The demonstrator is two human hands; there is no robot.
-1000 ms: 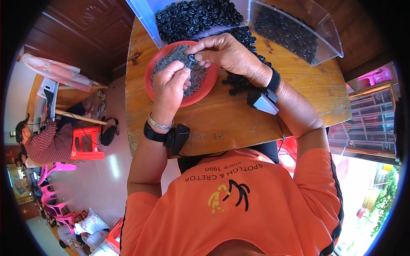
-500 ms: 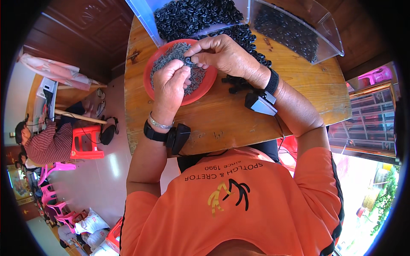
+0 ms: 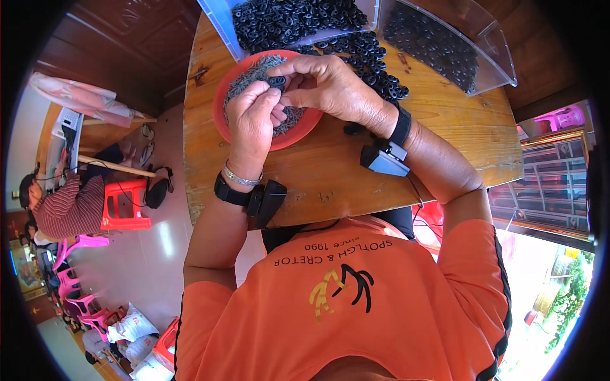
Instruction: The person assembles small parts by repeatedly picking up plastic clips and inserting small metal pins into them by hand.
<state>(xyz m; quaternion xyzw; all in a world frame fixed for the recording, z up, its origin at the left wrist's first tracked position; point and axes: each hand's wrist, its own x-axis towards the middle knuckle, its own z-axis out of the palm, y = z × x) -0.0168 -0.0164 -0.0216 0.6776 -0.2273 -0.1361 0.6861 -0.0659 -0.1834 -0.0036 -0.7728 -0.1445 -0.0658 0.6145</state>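
Over a round red bowl (image 3: 223, 101) filled with thin dark grey pieces, my left hand (image 3: 251, 120) and my right hand (image 3: 330, 86) meet fingertip to fingertip. Between them they pinch a small black rubber ring (image 3: 276, 80). The left hand's other fingers are curled; whether it holds more pieces is hidden. A loose heap of black rings (image 3: 372, 54) lies on the wooden table (image 3: 330, 171) just beyond my right hand.
A blue bin (image 3: 219, 22) of black rings and a clear plastic bin (image 3: 489, 47) of dark parts stand at the table's far edge. Down on the left floor a person in a striped top (image 3: 63, 209) sits near red and pink plastic stools.
My left hand has lifted off the pieces in the red bowl and come up to meet the right hand's fingertips. The black ring now sits pinched between both hands.
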